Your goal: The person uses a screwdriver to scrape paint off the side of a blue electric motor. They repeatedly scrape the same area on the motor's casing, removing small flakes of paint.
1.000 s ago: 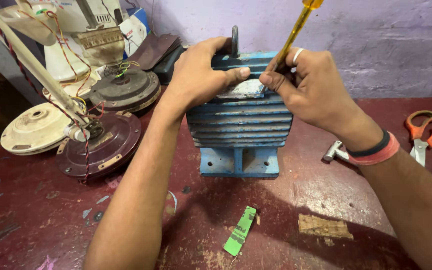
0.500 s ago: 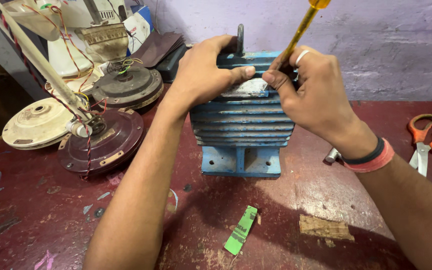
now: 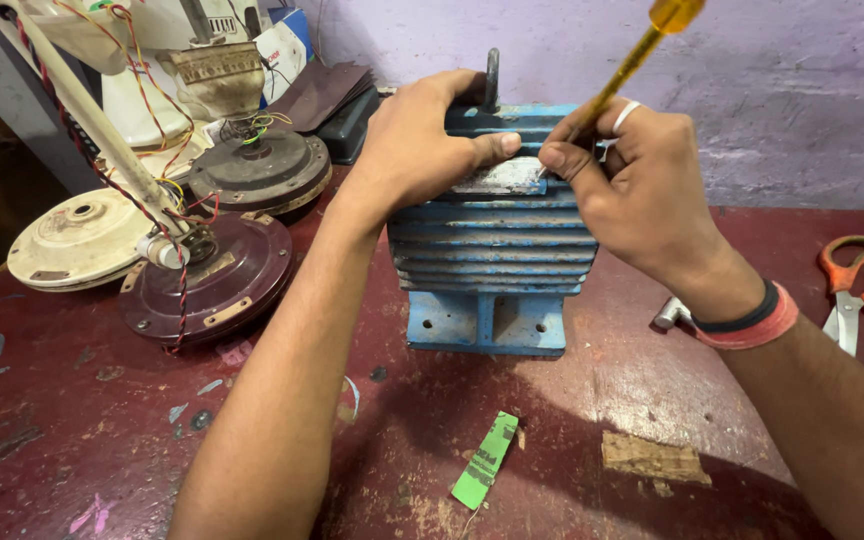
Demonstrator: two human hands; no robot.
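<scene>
A blue finned electric motor (image 3: 492,250) stands on a dark red workbench (image 3: 102,430), its mounting foot facing me. My left hand (image 3: 422,145) lies over the motor's top left, thumb pressed on the silver nameplate (image 3: 500,178). My right hand (image 3: 637,185) grips a screwdriver with a clear yellow handle (image 3: 642,55), its tip down at the nameplate's right end. A grey lifting eye (image 3: 492,78) rises from the motor's top behind my left hand. My right wrist wears a black and a red band.
Ceiling-fan motor parts lie at left: a cream housing (image 3: 77,240), a maroon one (image 3: 217,275) with red and black wires, a dark one (image 3: 262,170) behind. Orange-handled scissors (image 3: 852,285) rest at right. A green paper strip (image 3: 485,460) lies in front. A purple wall stands behind.
Both hands have stayed on the motor. The view has shifted slightly, and my right hand with the screwdriver has settled a little lower at the nameplate's end.
</scene>
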